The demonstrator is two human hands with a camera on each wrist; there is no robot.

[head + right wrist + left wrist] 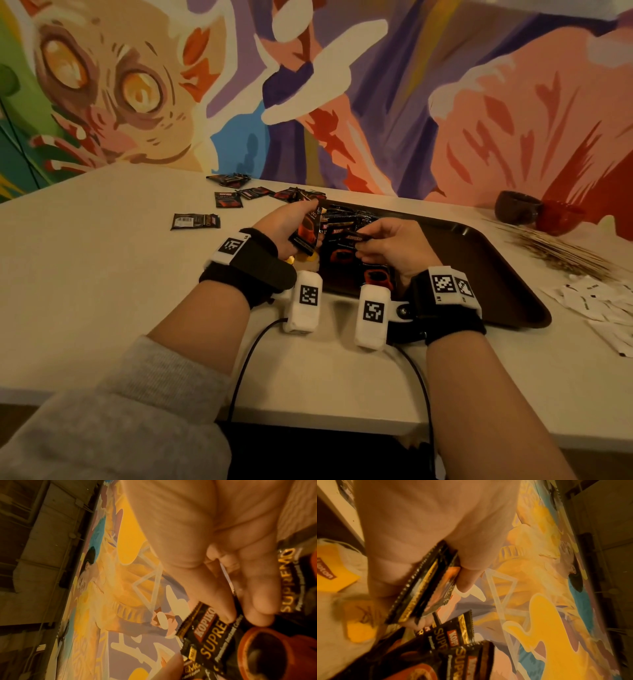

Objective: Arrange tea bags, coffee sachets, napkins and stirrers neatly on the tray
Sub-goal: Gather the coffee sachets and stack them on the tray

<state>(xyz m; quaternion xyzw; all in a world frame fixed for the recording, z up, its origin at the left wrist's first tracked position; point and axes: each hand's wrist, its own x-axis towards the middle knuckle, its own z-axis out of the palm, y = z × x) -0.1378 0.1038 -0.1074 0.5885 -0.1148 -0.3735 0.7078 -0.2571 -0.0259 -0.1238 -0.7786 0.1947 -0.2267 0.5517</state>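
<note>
- The surface (102, 274) carried a dark tray (496, 274) near its far right part, hard against the mural wall side.
- A heap of coffee sachets (346, 236) lay at the tray's left end; loose sachets (228, 199) sat well apart, toward the surface's far edge.
- Stirrers (561, 253) and white napkins (603, 301) lay off the tray, near the surface's right edge; a yellow-tagged tea bag (332, 572) sat just beside the tray's left rim.
- The left hand (286, 226) gripped a small stack of sachets, fingers curled round it.
- The right hand (387, 246) pinched one sachet over the heap.
- Risk, as I judged it: the slick stack could fan out and slip, since the grip held only one end, scattering sachets onto the heap.
</note>
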